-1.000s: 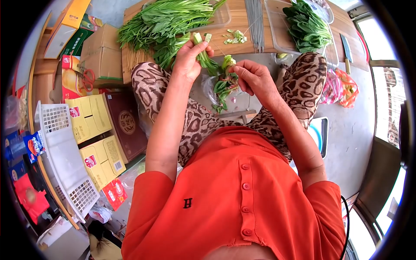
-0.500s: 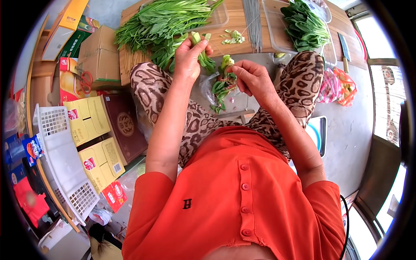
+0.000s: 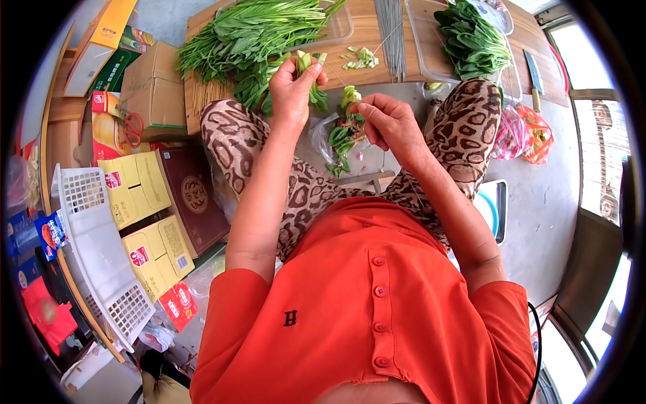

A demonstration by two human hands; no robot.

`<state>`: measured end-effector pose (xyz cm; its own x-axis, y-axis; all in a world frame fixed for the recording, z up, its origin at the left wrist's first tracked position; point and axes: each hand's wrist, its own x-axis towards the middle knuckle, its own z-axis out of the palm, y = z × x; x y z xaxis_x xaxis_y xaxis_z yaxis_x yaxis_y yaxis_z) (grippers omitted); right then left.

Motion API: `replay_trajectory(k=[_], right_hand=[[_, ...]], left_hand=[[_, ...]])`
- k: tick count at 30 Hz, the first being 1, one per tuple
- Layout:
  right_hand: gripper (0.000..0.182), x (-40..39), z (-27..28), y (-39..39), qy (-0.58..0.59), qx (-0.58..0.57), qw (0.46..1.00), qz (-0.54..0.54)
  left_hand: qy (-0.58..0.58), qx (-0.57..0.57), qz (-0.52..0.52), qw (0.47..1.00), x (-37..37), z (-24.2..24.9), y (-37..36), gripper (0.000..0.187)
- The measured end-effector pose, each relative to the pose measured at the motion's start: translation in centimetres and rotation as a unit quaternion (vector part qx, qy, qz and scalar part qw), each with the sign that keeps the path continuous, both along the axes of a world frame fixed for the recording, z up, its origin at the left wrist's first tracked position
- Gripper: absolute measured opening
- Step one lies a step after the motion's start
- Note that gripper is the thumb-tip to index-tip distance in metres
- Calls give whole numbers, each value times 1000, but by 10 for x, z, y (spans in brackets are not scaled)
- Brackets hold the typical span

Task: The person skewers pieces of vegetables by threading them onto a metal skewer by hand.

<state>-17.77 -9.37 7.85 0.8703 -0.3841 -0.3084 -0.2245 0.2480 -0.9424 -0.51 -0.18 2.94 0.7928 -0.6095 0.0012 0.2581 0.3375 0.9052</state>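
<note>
My left hand (image 3: 293, 91) is closed around a small bunch of leafy greens (image 3: 317, 99). Pale cut stem ends stick up above its fingers, and leaves hang below. My right hand (image 3: 389, 120) is to the right, thumb and forefinger pinched together. What is between those fingertips, if anything, is too fine to make out. Just beyond them, trimmed leaves and stem bits (image 3: 346, 135) are heaped in a clear plastic bag (image 3: 323, 138) below the table edge. A large pile of long-stemmed greens (image 3: 262, 34) lies on the wooden table (image 3: 367, 30) beyond my left hand.
Thin metal skewers (image 3: 391, 40) and chopped stem pieces (image 3: 361, 58) lie on the table. To the right are a plastic tray (image 3: 424, 47), more greens (image 3: 474, 44) and a knife (image 3: 533, 73). Cardboard boxes (image 3: 155, 87), red scissors (image 3: 132, 128) and a white basket (image 3: 101, 249) stand at left.
Both hands stay nearly in place. My left hand has turned slightly around the greens, and the fingers of my right hand have curled in a little.
</note>
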Motion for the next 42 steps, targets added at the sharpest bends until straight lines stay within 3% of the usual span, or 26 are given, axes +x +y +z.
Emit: replay_trajectory(k=[5,12,22,24,28,36,42], right_hand=[[22,3,2,1,5,-5,1000,-2],[22,15,-3,-9,9,-13,1000,-18],[22,9,-4,-9,7,37,998,-50],[22,7,-7,-11,-1,40,998,-48],[20,3,-4,-11,-18,34,999,-34],[18,1,-5,-6,-17,16,1000,-6],[18,4,-6,-1,-23,14,1000,4]], left_hand=[[-29,9,-1,1000,0,-2,0,8],[-47,72,-76,993,-14,1,-1,12],[73,53,1,996,7,-8,4,20],[170,44,-25,984,6,-1,6,23],[176,9,-53,983,6,-2,5,25],[110,42,-51,992,4,-5,3,12],[99,50,-31,993,3,-7,4,16]])
